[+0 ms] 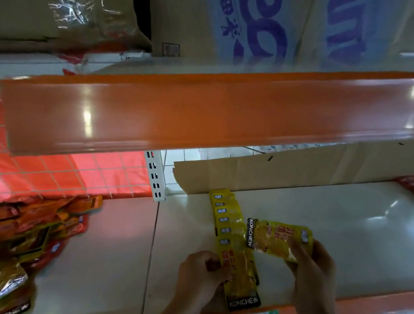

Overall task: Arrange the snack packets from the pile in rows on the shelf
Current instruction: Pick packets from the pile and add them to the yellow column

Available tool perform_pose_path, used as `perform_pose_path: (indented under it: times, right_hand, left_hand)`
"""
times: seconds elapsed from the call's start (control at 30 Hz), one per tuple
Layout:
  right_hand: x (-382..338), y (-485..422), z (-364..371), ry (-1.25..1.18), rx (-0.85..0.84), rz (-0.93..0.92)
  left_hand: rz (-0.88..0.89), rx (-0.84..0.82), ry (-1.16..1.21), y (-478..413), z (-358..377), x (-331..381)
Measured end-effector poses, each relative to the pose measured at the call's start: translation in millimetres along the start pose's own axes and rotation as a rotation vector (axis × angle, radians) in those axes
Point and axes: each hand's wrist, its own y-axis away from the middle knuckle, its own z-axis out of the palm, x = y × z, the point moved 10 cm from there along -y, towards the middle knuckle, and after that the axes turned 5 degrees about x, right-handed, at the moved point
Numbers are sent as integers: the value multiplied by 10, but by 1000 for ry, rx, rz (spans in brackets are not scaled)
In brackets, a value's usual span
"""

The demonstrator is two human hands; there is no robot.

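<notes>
On the pale shelf (pixel 321 218), a row of yellow packets (pixel 229 230) lies overlapped from back to front edge. The left hand (pixel 202 273) pinches the row's nearest packet at its left side. The right hand (pixel 314 266) grips a loose yellow packet (pixel 274 236) just right of the row. The pile (pixel 16 234) of red and orange packets lies far left.

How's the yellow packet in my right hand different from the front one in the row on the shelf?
The held packet sits crosswise in the right hand, black band to the left; the front packet lies lengthwise on the shelf, band toward the front edge. The held packet is single; the front packet overlaps a row, pinched by the left hand. Both are yellow, marked KONCHEW.
</notes>
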Motion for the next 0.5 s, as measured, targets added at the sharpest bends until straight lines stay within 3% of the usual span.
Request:
perform_pose_path:
  times: [0.17, 0.27, 0.5]
  right_hand:
    - [-54, -122, 42, -51, 59, -23]
    - [-107, -220, 175, -78, 9, 0]
    - [-75, -371, 441, -59, -93, 68]
  left_hand:
    - [93, -41, -147, -19, 44, 97]
    - [144, -50, -263, -8, 41, 176]
    - [125, -56, -298, 8, 103, 238]
